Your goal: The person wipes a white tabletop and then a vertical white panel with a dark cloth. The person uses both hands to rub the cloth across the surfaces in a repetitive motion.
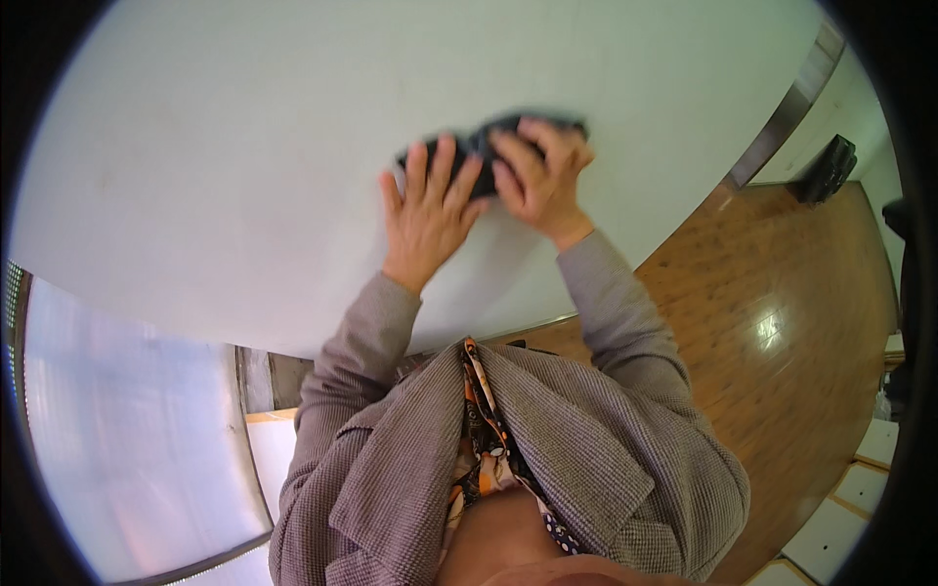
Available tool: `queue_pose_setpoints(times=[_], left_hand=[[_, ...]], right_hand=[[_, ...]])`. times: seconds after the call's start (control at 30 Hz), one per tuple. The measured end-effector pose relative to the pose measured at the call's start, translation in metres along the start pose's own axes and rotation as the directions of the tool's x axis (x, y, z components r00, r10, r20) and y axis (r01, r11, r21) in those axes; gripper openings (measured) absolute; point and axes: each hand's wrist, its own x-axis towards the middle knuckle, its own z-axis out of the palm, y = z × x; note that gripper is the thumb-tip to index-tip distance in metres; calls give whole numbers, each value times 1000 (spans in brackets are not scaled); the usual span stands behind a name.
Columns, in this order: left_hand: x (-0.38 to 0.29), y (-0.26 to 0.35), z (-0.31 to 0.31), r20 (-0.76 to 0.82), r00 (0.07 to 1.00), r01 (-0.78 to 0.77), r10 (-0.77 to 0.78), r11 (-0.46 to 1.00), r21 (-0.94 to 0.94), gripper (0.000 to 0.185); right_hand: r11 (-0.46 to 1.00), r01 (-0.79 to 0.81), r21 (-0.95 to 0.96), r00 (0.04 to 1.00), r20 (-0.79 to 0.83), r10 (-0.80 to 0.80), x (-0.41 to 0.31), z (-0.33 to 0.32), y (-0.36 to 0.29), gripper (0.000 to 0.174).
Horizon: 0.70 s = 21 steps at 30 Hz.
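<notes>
A dark, soft-looking item (484,183), perhaps folded fabric, lies on a white tabletop (249,161) before me. It is blurred, and both hands partly cover it. My left hand (429,227) rests palm down with spread fingers, their tips over the left part of the item. On the item's right part my right hand (544,172) has its fingers bent and gripping the dark material. The two hands are close together, thumbs facing each other.
Brown wooden flooring (762,293) extends to the right of the table. A black bag-like object (828,172) stands by the far wall. White drawer fronts (828,535) line the lower right. A bright, pale window-like panel (139,439) is at the lower left.
</notes>
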Motion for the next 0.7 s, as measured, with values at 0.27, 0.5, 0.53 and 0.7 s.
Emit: queue_pose_setpoints(times=[0.27, 0.5, 0.53, 0.7], left_hand=[[81, 14, -21, -117, 993, 11, 7, 988, 152, 60], [-34, 37, 40, -51, 994, -88, 97, 985, 150, 57], [-37, 39, 40, -101, 990, -84, 103, 980, 180, 57], [28, 6, 4, -134, 991, 58, -29, 973, 224, 60]], right_hand=[[998, 59, -12, 993, -102, -60, 46, -23, 46, 32], [976, 205, 75, 958, 187, -216, -76, -29, 36, 32], [966, 251, 69, 951, 167, -259, -71, -26, 36, 33], [962, 271, -30, 963, -8, -271, 40, -20, 30, 38]])
